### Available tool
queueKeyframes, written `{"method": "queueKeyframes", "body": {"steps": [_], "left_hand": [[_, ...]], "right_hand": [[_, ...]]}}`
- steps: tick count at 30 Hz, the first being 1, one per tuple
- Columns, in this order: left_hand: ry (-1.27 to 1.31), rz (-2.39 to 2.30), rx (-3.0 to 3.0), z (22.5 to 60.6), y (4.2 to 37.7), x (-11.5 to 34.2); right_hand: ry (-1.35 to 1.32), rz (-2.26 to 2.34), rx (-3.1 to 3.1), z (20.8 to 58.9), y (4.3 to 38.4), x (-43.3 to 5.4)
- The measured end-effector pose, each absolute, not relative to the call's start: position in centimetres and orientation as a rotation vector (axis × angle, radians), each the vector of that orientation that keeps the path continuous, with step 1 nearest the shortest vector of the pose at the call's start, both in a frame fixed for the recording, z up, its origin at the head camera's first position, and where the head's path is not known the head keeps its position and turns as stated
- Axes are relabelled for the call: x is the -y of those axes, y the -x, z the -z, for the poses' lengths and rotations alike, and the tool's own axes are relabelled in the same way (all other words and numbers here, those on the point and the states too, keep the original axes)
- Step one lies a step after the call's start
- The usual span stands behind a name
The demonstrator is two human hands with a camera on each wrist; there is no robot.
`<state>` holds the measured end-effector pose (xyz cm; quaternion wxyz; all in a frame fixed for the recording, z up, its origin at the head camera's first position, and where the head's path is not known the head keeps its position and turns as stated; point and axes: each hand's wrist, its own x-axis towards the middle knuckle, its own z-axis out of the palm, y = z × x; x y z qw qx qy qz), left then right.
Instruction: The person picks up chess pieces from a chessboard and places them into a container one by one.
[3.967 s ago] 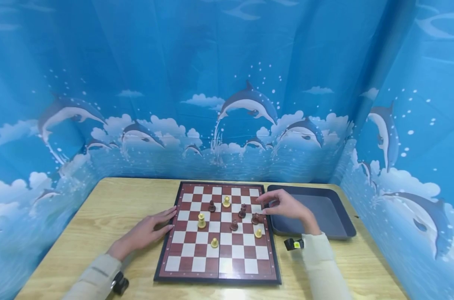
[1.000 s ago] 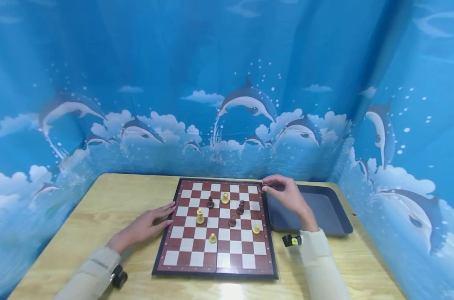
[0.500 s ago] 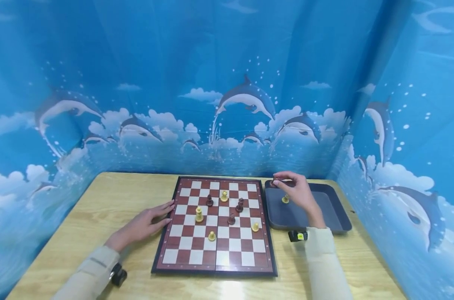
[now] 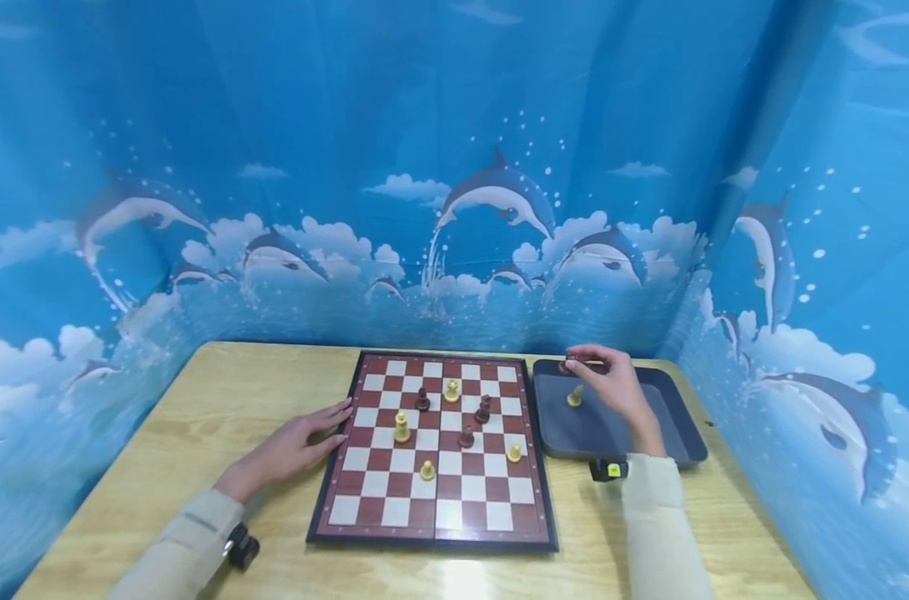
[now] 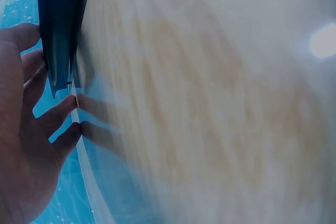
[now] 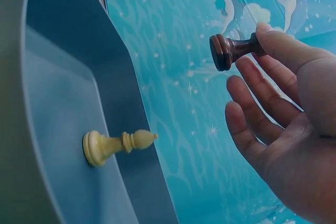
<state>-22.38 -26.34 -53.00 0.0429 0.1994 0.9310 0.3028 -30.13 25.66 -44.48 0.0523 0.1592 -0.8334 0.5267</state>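
My right hand [image 4: 615, 387] is above the left part of the dark grey tray [image 4: 675, 417]. Between thumb and fingers it pinches a dark brown chess piece [image 6: 231, 50] by its top, which the fingertips hide; the base shows in the right wrist view. Below, in the tray, stands a cream bishop [image 6: 110, 146]. My left hand [image 4: 292, 450] rests with its fingertips at the left edge of the chessboard [image 4: 321, 500]. The dark side of the board [image 5: 60, 30] shows beside those fingers in the left wrist view.
Several pieces stand on the board, among them a dark pawn [image 4: 422, 400], a dark king [image 4: 483, 409], a cream rook-like piece [image 4: 402, 427] and a cream pawn [image 4: 427, 470]. The wooden table [image 4: 222, 392] meets a blue dolphin curtain [image 4: 334, 317] behind.
My right hand has taken the dark piece from the board's right side and carried it rightward over the tray. The bishop in the tray has come into sight. My left hand has stayed put.
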Motion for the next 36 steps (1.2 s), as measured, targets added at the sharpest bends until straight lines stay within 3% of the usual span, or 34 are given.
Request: {"method": "queueKeyframes", "body": {"steps": [10, 36], "left_hand": [[-0.609, -0.917, -2.847, 53.3, 22.5, 26.4], [-0.622, -0.923, -2.855, 53.1, 22.5, 26.3]], "right_hand": [[-0.354, -1.567, 2.535, 47.4, 31.9, -28.0], [-0.211, -1.288, 2.669, 49.4, 32.3, -31.4]]}}
